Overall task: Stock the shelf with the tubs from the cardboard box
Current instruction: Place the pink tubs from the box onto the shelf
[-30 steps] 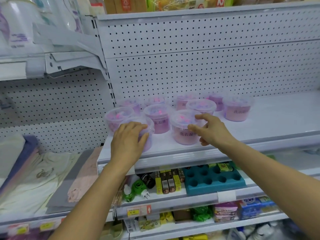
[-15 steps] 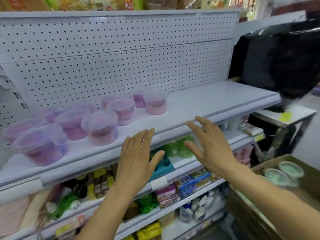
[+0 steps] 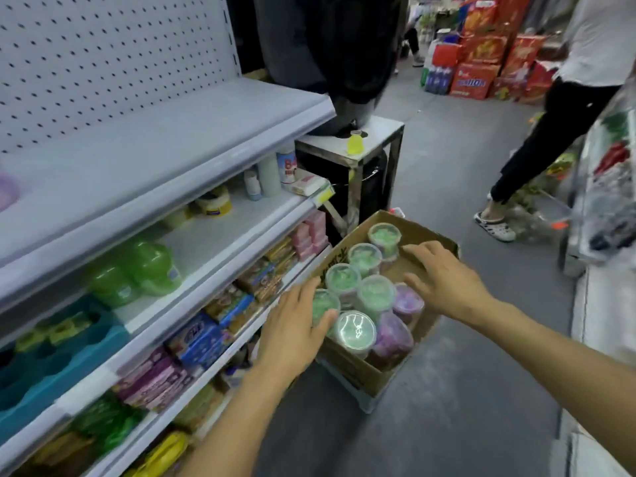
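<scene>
From my head camera, looking down: an open brown cardboard box sits on the grey floor just beside the lower shelves. Inside it stand round clear plastic tubs with clear lids. Six hold something pale green: one at the far end, one next to it, one nearer me, one to its right, one at the left wall of the box, and the nearest one, whose lid catches a bright glare. Two more tubs hold a purple filling; one stands upright on the right, the other lies tilted near the front corner.

My left hand is at the box's left edge, fingers straight and loose, the thumb touching the green tub at the left wall; it grips nothing. My right hand hovers above the box's right half with fingers spread and slightly bent, holding nothing.

To the left, the wide white metal shelf with a perforated back panel is mostly bare; a purple-lidded tub shows at its far left, blurred. Below it, another shelf carries green plastic bottles and a teal tray.
</scene>
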`<state>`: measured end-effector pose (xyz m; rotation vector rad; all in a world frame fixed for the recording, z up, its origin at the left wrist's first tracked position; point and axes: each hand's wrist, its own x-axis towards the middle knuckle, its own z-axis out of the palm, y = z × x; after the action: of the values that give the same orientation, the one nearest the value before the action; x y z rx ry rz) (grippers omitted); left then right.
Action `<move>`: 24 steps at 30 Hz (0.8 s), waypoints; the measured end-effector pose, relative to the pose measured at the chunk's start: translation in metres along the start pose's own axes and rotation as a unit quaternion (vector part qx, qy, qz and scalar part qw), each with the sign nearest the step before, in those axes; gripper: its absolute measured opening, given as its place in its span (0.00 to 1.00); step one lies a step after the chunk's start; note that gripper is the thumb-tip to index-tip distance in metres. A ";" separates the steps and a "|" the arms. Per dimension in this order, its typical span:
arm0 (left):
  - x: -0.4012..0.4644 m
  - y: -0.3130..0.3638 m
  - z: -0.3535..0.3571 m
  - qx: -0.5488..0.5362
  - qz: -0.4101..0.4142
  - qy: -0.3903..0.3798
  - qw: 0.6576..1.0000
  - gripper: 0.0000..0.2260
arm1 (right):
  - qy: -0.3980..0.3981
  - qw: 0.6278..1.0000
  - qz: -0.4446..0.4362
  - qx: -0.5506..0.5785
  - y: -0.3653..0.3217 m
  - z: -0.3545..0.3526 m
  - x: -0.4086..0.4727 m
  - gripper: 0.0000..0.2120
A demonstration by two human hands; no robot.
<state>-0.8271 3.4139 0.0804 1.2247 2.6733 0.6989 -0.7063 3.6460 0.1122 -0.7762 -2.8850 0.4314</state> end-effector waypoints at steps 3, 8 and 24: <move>0.040 0.009 0.040 -0.026 0.012 -0.057 0.998 0.26 | -0.052 0.996 0.067 0.011 0.045 0.018 0.015 0.24; 0.117 0.001 0.108 -0.048 0.009 -0.158 0.986 0.24 | -0.119 0.978 0.162 0.060 0.100 0.069 0.051 0.24; 0.229 -0.024 0.311 0.224 0.057 -0.343 0.910 0.24 | -0.177 0.849 0.438 0.236 0.211 0.245 0.179 0.22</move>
<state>-0.9055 3.6822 -0.1871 1.3894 2.2066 -0.3346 -0.8070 3.8523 -0.1771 -2.0278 -2.2975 1.4251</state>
